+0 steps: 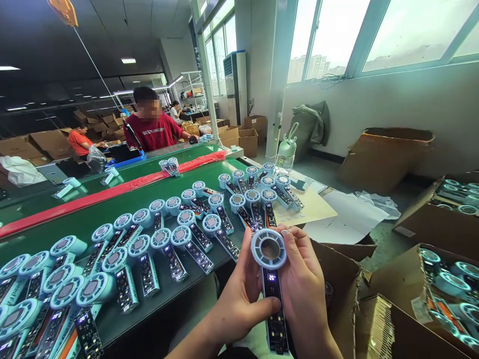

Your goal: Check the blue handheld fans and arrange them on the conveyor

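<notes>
At far left we see stacked cardboard boxes (45, 142) in the dim hall, then a green bench (112, 214) covered with rows of handheld fans (179, 239); a person in a red shirt (151, 130) sits beyond it. Our left hand (239, 294) and right hand (303, 284) both clasp one fan (270, 279) upright. Open cartons (441, 279) and bright windows (374, 35) lie rightward.

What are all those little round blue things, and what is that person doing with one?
They look like small handheld fans. The person holds one fan in both hands: the left hand grips its handle with the thumb across it, and the right hand steadies the round head. Its little display is lit. Many more fans lie in rows on the green bench, and others fill the boxes at right. A person in a red shirt sits across the bench.
</notes>
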The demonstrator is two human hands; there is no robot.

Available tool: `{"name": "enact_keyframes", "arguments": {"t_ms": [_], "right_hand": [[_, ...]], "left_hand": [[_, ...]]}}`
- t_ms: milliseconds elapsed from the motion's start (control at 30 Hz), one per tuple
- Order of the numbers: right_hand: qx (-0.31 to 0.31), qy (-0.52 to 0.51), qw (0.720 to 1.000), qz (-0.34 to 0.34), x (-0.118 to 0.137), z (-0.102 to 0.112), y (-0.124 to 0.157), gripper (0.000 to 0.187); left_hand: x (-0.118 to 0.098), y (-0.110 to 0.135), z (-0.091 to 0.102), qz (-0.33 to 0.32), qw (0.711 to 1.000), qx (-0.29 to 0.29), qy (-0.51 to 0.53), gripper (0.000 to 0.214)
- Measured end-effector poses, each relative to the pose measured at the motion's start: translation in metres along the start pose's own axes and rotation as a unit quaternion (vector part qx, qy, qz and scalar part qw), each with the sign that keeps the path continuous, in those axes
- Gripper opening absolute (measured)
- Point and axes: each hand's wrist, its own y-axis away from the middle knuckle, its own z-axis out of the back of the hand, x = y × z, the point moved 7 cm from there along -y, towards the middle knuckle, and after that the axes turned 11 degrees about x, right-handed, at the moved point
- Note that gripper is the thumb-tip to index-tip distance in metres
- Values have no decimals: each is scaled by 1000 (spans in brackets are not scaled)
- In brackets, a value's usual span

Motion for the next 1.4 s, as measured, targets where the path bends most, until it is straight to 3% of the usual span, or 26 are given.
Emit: {"name": "enact_keyframes", "arguments": {"t_ms": [133,300,433,567,733,867,967,1067,1167,1267,1400], "right_hand": [[-8,3,1000,-3,-3,3,2,16],[-34,30,999,11,-9,11,7,19],[-44,59,997,23,-18,17,12,21],[-43,75,996,27,-27,21,17,20],[23,69,997,-11,-31,18,25,15],[92,188,978,-7,-17,15,32,13],[119,337,934,-4,-8,15,37,17],[107,436,893,-3,-8,19,41,21],[40,413,910,6,-12,31,46,24],[-30,350,936,2,-19,53,54,41],[-80,290,951,-65,-34,94,76,36]], "left_hand": [[2,-1,2,5,1000,-16,27,92],[15,-1,10,49,987,-142,53,73],[21,0,17,65,973,-219,-39,49],[27,0,23,53,967,-239,-72,29],[33,12,28,63,961,-266,-51,37],[33,22,27,67,962,-261,-47,48],[33,28,29,78,963,-256,-44,53],[34,32,32,92,963,-240,-77,50],[43,32,34,111,967,-208,-100,44],[63,30,33,133,973,-174,-76,44],[101,27,27,190,972,-126,-62,45]]}}
